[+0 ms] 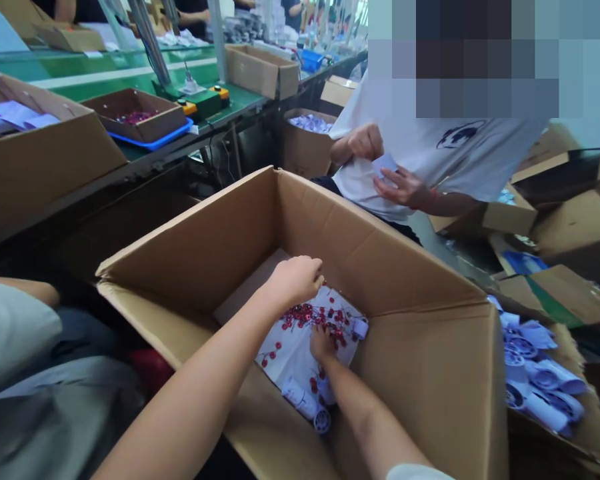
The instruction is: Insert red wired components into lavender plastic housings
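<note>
Reaching two hands, left hand [296, 280], right hand [321, 343], into one cardboard box [220, 247]

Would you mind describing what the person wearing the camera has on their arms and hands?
Both forearms are bare, and neither the left hand nor the right hand wears a glove, ring or watch that shows. The only clothing visible on the arms is the edge of a short, pale sleeve on the right upper arm, at the bottom of the picture. No sleeve shows on the left arm.
</note>
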Available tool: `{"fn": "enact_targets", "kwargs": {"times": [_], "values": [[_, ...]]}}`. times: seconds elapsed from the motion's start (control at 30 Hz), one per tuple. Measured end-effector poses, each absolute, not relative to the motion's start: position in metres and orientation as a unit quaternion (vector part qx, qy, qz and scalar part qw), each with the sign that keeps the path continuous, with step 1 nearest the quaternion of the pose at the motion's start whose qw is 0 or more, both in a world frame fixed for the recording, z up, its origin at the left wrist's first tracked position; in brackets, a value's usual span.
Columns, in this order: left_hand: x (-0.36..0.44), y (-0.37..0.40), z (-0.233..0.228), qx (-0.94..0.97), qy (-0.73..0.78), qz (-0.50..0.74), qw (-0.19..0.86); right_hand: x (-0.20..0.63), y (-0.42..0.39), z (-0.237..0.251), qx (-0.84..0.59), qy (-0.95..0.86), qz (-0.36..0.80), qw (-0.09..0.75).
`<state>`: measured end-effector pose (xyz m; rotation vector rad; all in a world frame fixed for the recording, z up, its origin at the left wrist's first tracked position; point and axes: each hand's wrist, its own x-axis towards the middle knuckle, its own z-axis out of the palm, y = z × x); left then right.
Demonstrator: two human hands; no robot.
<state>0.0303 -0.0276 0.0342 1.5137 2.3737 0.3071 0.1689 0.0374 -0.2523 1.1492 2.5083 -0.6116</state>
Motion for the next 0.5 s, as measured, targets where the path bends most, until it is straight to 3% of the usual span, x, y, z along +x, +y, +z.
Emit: {"fn": "enact_targets", "kwargs": {"times": [0.37, 0.5], "values": [[0.028, -0.001, 0.051, 0.566, 0.804, 0.118, 0.142, 0.164, 0.079, -0.246, 0.393, 0.882, -0.256, 0.051], [0.023, 0.005, 0.054, 0.567, 0.798, 0.150, 0.139, 0.145, 0.083, -0.235, 0.366, 0.875, -0.313, 0.053]]}}
